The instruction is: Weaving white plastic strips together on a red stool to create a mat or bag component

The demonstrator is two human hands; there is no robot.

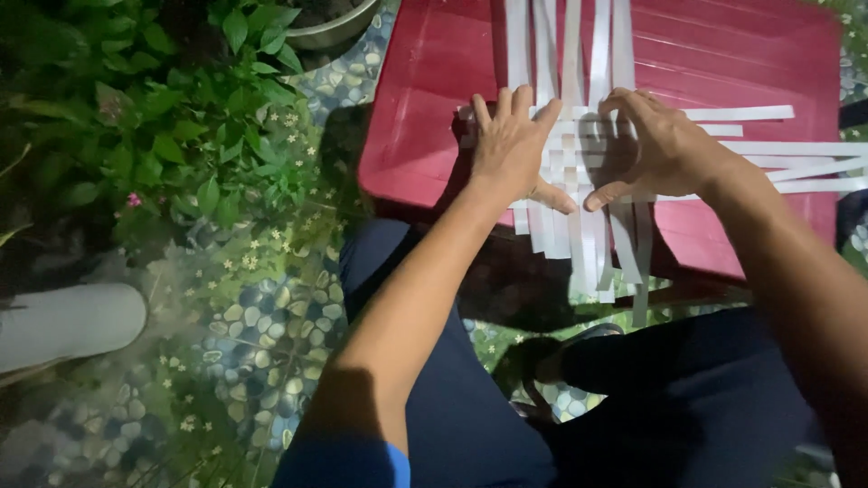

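White flat woven paper strips [579,163] lie on red plastic desk [723,54]; left hand [511,145] and right hand [655,145] press flat, released, pinning the weave.

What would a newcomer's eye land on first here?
Probably the white strips, woven into a mat at centre top, with loose ends running up, right and over the near edge. Both hands press flat on the weave: left hand, right hand. Beneath lies a red board, bright against the green plants at left and the pebble floor.
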